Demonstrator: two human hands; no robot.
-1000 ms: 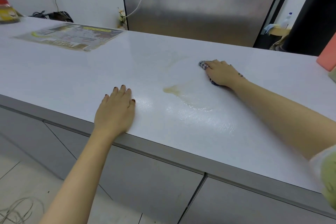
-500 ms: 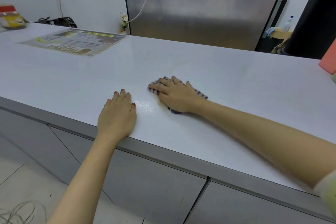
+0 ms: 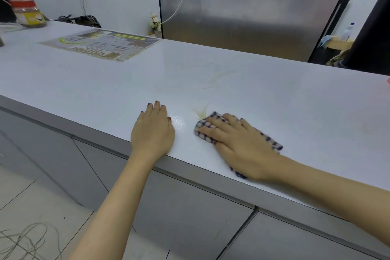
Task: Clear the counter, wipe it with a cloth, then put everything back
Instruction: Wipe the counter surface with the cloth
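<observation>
A white counter (image 3: 274, 95) runs across the view. My right hand (image 3: 238, 143) presses flat, fingers straight, on a blue-and-cream checked cloth (image 3: 272, 143) near the counter's front edge. A small yellowish wet smear (image 3: 201, 112) lies just beyond the cloth's far left corner. Faint yellowish streaks (image 3: 219, 78) show farther back. My left hand (image 3: 153, 131) rests flat on the counter, palm down, a short way left of the cloth and apart from it.
A printed sheet (image 3: 99, 46) lies flat at the back left. A red-lidded jar (image 3: 28, 13) stands at the far left. A steel fridge (image 3: 253, 6) rises behind the counter, a black bin (image 3: 373, 34) at back right. Grey cabinet fronts (image 3: 190, 207) sit below; loose cable (image 3: 25, 240) lies on the floor.
My right hand swept the cloth from the back middle toward the front, over the spill, and it now sits near the front edge. The smear has shrunk. My left hand stayed put.
</observation>
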